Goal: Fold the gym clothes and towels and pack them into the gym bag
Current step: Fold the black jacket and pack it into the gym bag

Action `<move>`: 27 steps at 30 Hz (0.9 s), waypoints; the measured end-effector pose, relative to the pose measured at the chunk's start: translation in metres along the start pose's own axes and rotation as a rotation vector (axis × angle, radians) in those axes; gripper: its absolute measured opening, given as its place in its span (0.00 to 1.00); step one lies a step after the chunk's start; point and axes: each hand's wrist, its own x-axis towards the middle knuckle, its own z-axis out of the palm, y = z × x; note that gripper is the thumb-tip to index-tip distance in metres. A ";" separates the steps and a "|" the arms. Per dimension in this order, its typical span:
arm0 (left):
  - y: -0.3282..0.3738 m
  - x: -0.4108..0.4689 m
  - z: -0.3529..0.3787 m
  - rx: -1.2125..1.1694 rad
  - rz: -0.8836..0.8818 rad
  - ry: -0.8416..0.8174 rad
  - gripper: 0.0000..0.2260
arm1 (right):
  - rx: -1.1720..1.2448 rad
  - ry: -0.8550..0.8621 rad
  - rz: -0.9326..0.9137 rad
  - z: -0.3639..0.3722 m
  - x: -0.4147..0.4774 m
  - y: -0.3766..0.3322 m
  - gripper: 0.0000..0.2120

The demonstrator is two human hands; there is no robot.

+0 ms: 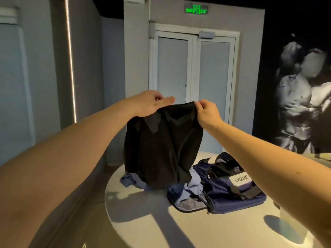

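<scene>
Two hands: left (150, 104), right (208, 112). One black garment (161, 149), one gym bag (231, 193), one table (188, 230).

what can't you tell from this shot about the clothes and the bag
Head view only.
1. The black garment hangs bunched from the left hand and right hand; type unclear.
2. The blue clothes are partly hidden behind the black garment; count unknown.
3. The gym bag: inside too dark to see contents.

A white patch (241, 178) on the side of the navy gym bag (226, 193) reads "LVQUE" in dark capitals. Above the double door (172, 65), a lit green exit sign (196, 9) shows a running figure and the word "EXIT"; the characters on its left are too blurred to read.
</scene>
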 end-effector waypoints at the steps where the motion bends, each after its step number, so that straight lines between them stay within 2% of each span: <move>1: 0.003 -0.009 -0.004 0.087 -0.002 -0.105 0.36 | 0.007 -0.011 0.002 -0.002 -0.003 -0.005 0.17; 3: 0.003 -0.022 -0.005 0.176 0.005 -0.250 0.34 | 0.050 -0.052 0.005 -0.003 -0.008 -0.013 0.17; 5: 0.003 -0.028 0.000 0.100 0.005 -0.284 0.24 | 0.121 -0.121 0.018 -0.001 -0.013 -0.019 0.16; 7: 0.004 -0.029 0.010 -0.028 -0.017 -0.225 0.16 | 0.162 -0.177 0.033 0.004 -0.017 -0.024 0.15; 11: 0.009 -0.022 0.022 -0.354 -0.188 -0.038 0.16 | 0.016 -0.312 0.082 0.010 -0.027 -0.027 0.11; 12: 0.010 -0.019 0.023 -0.451 -0.259 0.006 0.15 | -0.065 -0.287 0.103 0.009 -0.028 -0.029 0.13; 14: 0.015 -0.018 0.023 -0.652 -0.379 0.064 0.11 | -0.181 -0.104 0.073 0.004 -0.034 -0.038 0.14; 16: 0.025 -0.018 0.022 -0.881 -0.448 0.091 0.07 | -0.060 0.026 -0.022 -0.003 -0.047 -0.052 0.15; 18: 0.034 -0.016 0.020 -1.075 -0.484 0.105 0.03 | 0.120 -0.075 -0.024 -0.007 -0.070 -0.071 0.19; 19: 0.037 -0.014 0.020 -1.132 -0.496 0.113 0.04 | 0.114 -0.160 -0.006 -0.006 -0.081 -0.079 0.22; 21: 0.039 -0.008 0.021 -1.190 -0.514 0.138 0.05 | -0.047 -0.301 0.013 0.000 -0.094 -0.082 0.25; 23: 0.041 -0.007 0.022 -1.220 -0.508 0.190 0.04 | -0.202 -0.372 -0.001 0.006 -0.099 -0.074 0.18; 25: 0.038 -0.004 0.022 -1.147 -0.479 0.247 0.03 | -0.298 -0.371 0.010 0.007 -0.094 -0.061 0.05; 26: 0.036 -0.003 0.021 -1.110 -0.468 0.285 0.06 | -0.298 -0.370 0.035 0.006 -0.091 -0.054 0.00; 27: 0.033 -0.001 0.019 -1.084 -0.464 0.322 0.10 | -0.247 -0.383 0.073 0.006 -0.091 -0.048 0.02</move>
